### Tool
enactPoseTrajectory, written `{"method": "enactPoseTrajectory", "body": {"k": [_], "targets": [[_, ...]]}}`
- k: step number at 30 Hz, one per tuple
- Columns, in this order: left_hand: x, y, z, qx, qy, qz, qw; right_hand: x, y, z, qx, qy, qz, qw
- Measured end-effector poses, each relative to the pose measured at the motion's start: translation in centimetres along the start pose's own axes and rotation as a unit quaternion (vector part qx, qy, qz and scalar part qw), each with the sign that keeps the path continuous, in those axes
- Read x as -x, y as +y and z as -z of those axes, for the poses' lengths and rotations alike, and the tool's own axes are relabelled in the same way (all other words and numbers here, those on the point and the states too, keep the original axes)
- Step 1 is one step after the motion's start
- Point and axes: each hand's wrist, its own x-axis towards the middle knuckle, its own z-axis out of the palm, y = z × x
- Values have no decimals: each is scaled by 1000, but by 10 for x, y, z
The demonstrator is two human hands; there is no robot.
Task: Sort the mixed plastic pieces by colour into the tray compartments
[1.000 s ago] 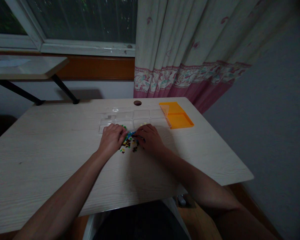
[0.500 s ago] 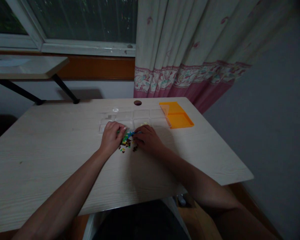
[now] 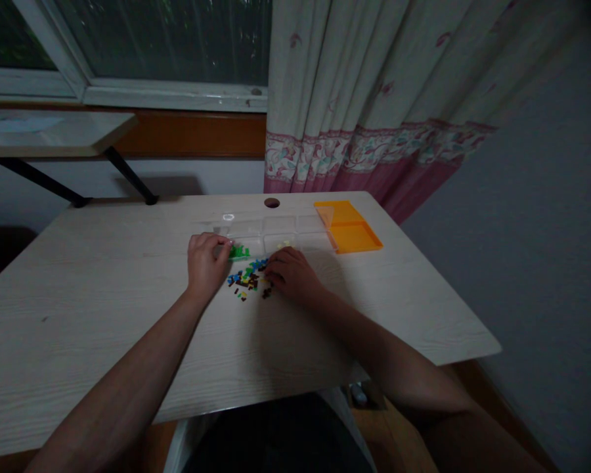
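Green bits: a small cluster (image 3: 239, 252) now lies in the clear tray (image 3: 256, 238), in a near compartment just left of the middle; a second ago that spot was hidden under the left hand.
Left hand (image 3: 204, 264): it has drawn back to the left and away from the pile, and its fingertips (image 3: 225, 244) rest at the tray's near wall beside the green bits. The fingers are curled together; whether they pinch a piece I cannot tell.
Right hand (image 3: 291, 274): it has barely moved, lying knuckles-up at the right edge of the pile, fingers bent down onto the bits. Too dim to say if it grips one.
Pile (image 3: 249, 279): mixed small pieces, blue, green, brown and yellow, loose on the table (image 3: 103, 295) between the two hands and just in front of the tray. More of it shows now that the left hand has shifted.
What the change suggests: green pieces appear to be going out of the pile into their own compartment, with most colours unsorted.
Clear tray: several compartments; besides the green, a few pale yellow bits (image 3: 283, 244) sit in a compartment right of it. The rest look bare, though the clear plastic is hard to read.
Orange lid (image 3: 347, 227): lies open-side up at the tray's right end, nothing visible in it.
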Motion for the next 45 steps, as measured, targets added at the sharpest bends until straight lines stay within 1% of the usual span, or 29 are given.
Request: {"method": "enactPoseTrajectory", "body": {"k": [6, 9, 12, 14, 16, 20, 23, 27, 32, 35, 42, 45], "targets": [[-2, -4, 0, -16, 2, 11, 1000, -2, -2, 2, -29, 21, -22, 999], [-1, -3, 0, -10, -1, 1, 1000, -2, -2, 4, -58, 40, -49, 996], [1, 3, 1, 6, -8, -23, 1000, -3, -2, 5, -94, 54, -88, 990], [3, 9, 3, 23, -35, -52, 998, -3, -3, 6, -133, 67, -113, 982], [5, 17, 5, 41, -82, -91, 992, -4, -4, 7, -177, 78, -132, 972], [10, 32, 8, 65, -170, -168, 969, -4, -6, 11, -262, 71, -161, 949], [11, 37, 8, 71, -199, -188, 959, -4, -8, 12, -302, 62, -173, 935], [11, 37, 7, 65, -199, -182, 961, -4, -9, 9, -321, 55, -178, 929], [11, 37, 6, 61, -182, -200, 961, -4, -10, 6, -308, 54, -173, 934], [12, 35, 5, 68, -167, -197, 964, -4, -10, 7, -301, 53, -166, 937], [12, 30, 3, 65, -150, -182, 970, -3, -11, 7, -254, 54, -129, 957], [10, 28, 4, 77, -124, -168, 975, -4, -10, 8, -209, 57, -111, 970]]}}
